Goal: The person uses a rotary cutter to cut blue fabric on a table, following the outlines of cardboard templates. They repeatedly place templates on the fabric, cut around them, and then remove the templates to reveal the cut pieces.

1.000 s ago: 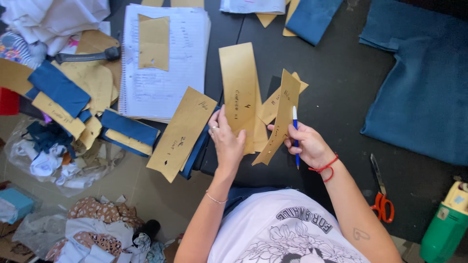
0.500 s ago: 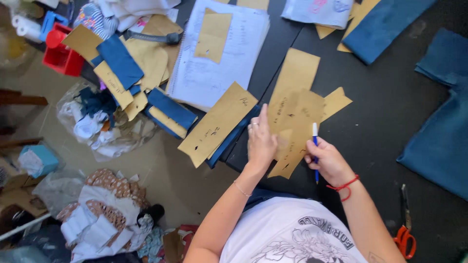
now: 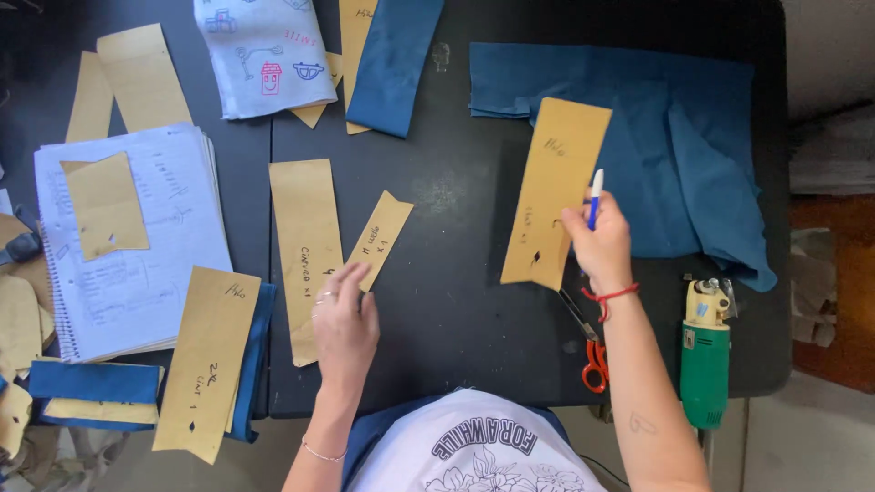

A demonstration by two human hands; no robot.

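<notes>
My right hand [image 3: 597, 241] holds a long tan paper pattern piece [image 3: 551, 191] by its right edge, together with a blue and white pen [image 3: 594, 196]. The piece hangs over the black table [image 3: 456, 301], its top end overlapping a spread blue cloth [image 3: 693, 146]. My left hand [image 3: 344, 321] rests flat on the table, fingers on a small tan pattern piece [image 3: 383, 237] and a longer tan strip [image 3: 308, 255] beside it.
Red-handled scissors [image 3: 592, 360] and a green electric cutter [image 3: 706, 351] lie at the right front edge. A spiral notebook [image 3: 146, 273] with a tan piece on it lies left. More tan pieces, blue fabric strips [image 3: 392, 59] and a printed white cloth [image 3: 260, 50] surround it.
My right hand has carried one tan pattern piece to the right, over toward the blue cloth. My left hand has lowered onto the pieces left on the table. The camera view has shifted right.
</notes>
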